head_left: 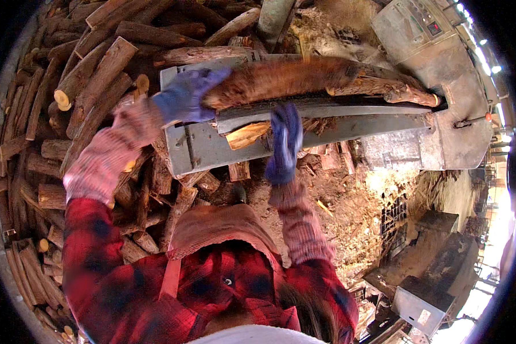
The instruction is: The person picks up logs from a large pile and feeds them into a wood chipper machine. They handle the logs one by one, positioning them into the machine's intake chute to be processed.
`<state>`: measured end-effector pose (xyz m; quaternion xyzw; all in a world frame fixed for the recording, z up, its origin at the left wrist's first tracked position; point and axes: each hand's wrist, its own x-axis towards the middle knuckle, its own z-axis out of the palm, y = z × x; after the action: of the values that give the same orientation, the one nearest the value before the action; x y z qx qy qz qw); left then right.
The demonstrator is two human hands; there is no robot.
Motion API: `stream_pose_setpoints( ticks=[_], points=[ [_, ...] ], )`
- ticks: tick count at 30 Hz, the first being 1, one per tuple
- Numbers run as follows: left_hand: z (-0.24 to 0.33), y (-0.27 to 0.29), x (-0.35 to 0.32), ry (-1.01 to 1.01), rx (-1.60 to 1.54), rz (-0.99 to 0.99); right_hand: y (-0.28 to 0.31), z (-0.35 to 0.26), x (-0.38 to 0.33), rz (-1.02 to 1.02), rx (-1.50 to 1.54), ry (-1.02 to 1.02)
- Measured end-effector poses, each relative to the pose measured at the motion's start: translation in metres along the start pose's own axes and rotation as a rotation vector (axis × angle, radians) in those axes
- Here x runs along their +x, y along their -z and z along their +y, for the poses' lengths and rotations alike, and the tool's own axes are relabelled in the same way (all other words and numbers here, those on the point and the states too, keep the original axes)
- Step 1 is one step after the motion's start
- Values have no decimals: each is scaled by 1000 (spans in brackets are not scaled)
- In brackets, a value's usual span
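A long, rough-barked log (292, 77) lies lengthwise in a grey metal feed trough (200, 149). Its far end points at a big grey machine (441, 74). My left hand (189, 94), in a blue glove, grips the log's near end. My right hand (284, 143), also in a blue glove and blurred, is stretched out over the trough's front edge. Its fingers reach up toward the log's side and nothing shows in its grasp. A pale split piece of wood (246, 135) sticks out under the log, between my hands.
A tall stack of cut logs (80, 86) fills the left side and runs down past my left arm. Bark and wood scraps (338, 212) litter the ground under the trough. The machine has a control panel (424, 17) on top. A grey metal box (421, 309) stands at the lower right.
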<state>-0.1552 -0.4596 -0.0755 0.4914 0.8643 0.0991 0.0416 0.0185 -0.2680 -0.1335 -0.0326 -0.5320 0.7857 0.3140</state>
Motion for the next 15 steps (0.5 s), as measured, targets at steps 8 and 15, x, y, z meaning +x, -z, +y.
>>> stream_pose_setpoints(
  ticks=[8,15],
  points=[
    [-13,-56,41,126,-224,17,-37,25,-70,-157,-287,-215],
    [36,-77,-148,168,-639,938,-65,72,-88,-596,-748,273]
  ],
)
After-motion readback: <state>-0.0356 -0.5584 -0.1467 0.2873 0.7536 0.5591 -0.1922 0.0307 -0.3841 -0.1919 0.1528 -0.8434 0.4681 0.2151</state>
